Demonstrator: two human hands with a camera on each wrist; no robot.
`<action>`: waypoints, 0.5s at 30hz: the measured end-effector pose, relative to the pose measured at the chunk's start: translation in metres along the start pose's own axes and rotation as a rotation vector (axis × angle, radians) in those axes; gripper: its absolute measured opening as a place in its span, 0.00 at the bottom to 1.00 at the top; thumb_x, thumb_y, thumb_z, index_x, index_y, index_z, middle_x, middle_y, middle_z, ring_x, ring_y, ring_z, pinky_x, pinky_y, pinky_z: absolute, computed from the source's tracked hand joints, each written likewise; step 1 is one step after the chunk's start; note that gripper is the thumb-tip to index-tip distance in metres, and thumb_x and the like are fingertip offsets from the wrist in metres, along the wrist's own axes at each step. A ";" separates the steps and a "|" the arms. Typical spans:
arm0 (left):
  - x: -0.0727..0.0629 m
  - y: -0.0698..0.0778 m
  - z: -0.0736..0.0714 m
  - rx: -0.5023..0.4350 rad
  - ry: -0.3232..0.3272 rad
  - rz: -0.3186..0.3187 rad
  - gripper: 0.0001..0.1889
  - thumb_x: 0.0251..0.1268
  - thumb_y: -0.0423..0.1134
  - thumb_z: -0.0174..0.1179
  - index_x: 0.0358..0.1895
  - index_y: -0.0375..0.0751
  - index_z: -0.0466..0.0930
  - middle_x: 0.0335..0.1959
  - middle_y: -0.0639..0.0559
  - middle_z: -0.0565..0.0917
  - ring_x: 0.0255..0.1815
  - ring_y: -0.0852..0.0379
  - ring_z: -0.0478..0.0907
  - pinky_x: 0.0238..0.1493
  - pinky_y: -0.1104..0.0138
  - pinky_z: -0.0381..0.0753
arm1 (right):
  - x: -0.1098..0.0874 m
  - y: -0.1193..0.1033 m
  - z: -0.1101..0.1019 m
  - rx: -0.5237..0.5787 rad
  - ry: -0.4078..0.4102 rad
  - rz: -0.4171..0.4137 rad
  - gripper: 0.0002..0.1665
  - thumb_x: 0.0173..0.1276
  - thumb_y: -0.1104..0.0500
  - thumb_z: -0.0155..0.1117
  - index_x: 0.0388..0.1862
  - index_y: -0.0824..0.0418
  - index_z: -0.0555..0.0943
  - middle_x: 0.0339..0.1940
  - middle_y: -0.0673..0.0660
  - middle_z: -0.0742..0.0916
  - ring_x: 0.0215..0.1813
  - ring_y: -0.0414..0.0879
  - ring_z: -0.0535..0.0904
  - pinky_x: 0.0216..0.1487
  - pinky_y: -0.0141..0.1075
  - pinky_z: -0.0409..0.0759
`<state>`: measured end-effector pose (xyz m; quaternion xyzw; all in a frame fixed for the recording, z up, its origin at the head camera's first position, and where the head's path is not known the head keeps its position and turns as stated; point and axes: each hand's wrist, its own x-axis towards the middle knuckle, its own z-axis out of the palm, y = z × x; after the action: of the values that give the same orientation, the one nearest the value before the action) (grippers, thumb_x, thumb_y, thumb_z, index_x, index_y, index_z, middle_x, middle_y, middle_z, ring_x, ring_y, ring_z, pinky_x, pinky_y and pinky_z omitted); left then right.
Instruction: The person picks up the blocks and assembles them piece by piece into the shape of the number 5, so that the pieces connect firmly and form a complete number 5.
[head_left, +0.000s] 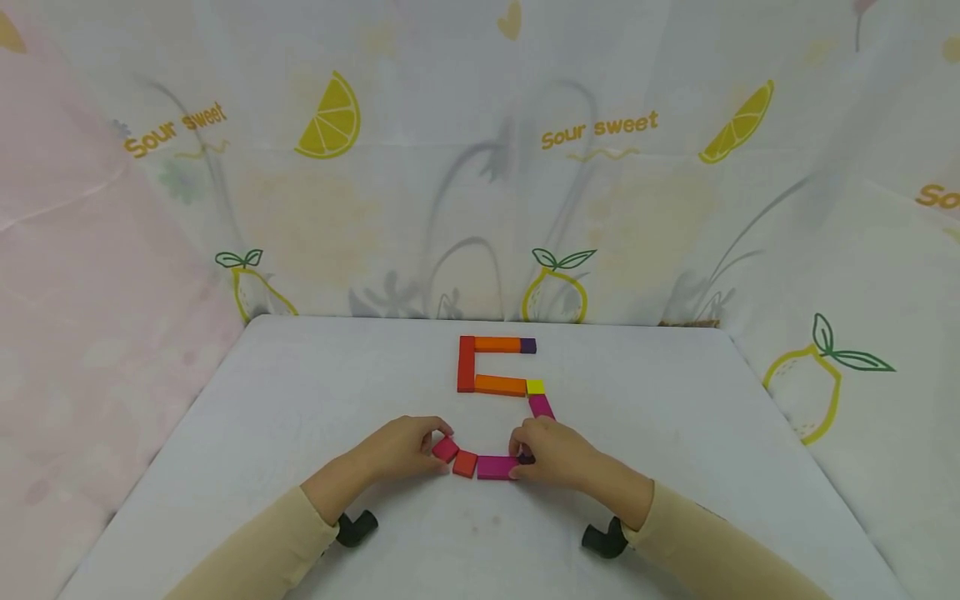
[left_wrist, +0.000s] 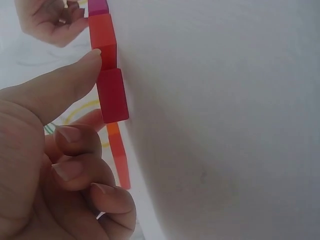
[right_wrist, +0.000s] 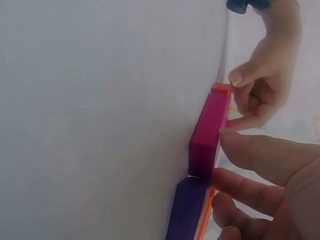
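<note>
Thumb and index finger of my left hand (head_left: 405,448) pinch a small crimson block (head_left: 445,450) at the left end of a curved row. In the left wrist view the thumb tip lies by the seam between this crimson block (left_wrist: 113,96) and an orange-red block (head_left: 464,464). My right hand (head_left: 558,454) holds the right end of a longer magenta block (head_left: 495,468) between thumb and index finger. A dark purple block (right_wrist: 189,207) meets that end and is mostly covered by the right hand in the head view. All these blocks lie on the white table.
Farther back, a red block (head_left: 466,364), two orange blocks (head_left: 498,345), a small purple block (head_left: 528,346) and a yellow block (head_left: 535,387) continue the figure. Another magenta block (head_left: 541,406) runs under the right hand. A lemon-print cloth (head_left: 465,208) hangs behind the table (head_left: 337,367).
</note>
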<state>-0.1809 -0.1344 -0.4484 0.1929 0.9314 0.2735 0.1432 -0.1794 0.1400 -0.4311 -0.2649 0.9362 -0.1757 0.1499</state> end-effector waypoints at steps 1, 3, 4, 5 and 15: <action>0.000 0.000 0.000 0.000 -0.001 0.001 0.23 0.57 0.45 0.73 0.57 0.49 0.81 0.20 0.58 0.72 0.23 0.61 0.69 0.27 0.67 0.69 | -0.001 0.000 -0.001 0.007 0.001 -0.002 0.14 0.58 0.50 0.78 0.38 0.50 0.83 0.32 0.45 0.78 0.39 0.40 0.73 0.40 0.33 0.78; -0.001 0.000 0.000 -0.001 0.000 0.002 0.24 0.58 0.45 0.73 0.58 0.48 0.81 0.20 0.57 0.72 0.23 0.61 0.69 0.27 0.67 0.69 | -0.003 0.000 -0.005 0.023 0.007 0.000 0.13 0.59 0.50 0.77 0.39 0.51 0.83 0.33 0.45 0.79 0.40 0.41 0.73 0.42 0.35 0.78; -0.002 0.000 0.000 -0.001 0.001 0.006 0.24 0.58 0.45 0.73 0.58 0.48 0.81 0.20 0.57 0.71 0.23 0.61 0.68 0.27 0.67 0.69 | -0.004 0.001 -0.007 0.030 0.010 0.000 0.13 0.60 0.50 0.77 0.40 0.51 0.83 0.33 0.45 0.80 0.40 0.41 0.74 0.42 0.35 0.78; -0.002 0.000 0.000 -0.001 0.001 0.008 0.24 0.58 0.45 0.73 0.58 0.48 0.81 0.20 0.57 0.72 0.23 0.61 0.69 0.27 0.67 0.69 | -0.005 0.002 -0.009 0.040 0.015 0.001 0.13 0.61 0.50 0.76 0.40 0.51 0.84 0.33 0.46 0.80 0.40 0.41 0.74 0.42 0.36 0.78; -0.005 -0.005 -0.005 0.002 0.021 -0.039 0.24 0.58 0.47 0.73 0.59 0.50 0.81 0.22 0.56 0.74 0.26 0.59 0.71 0.29 0.65 0.72 | -0.012 0.026 -0.031 0.057 0.133 0.065 0.09 0.64 0.52 0.74 0.38 0.52 0.84 0.32 0.44 0.80 0.40 0.43 0.75 0.43 0.38 0.78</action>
<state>-0.1801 -0.1427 -0.4466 0.1721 0.9366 0.2718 0.1386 -0.1924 0.1752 -0.4121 -0.2179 0.9468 -0.2146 0.1006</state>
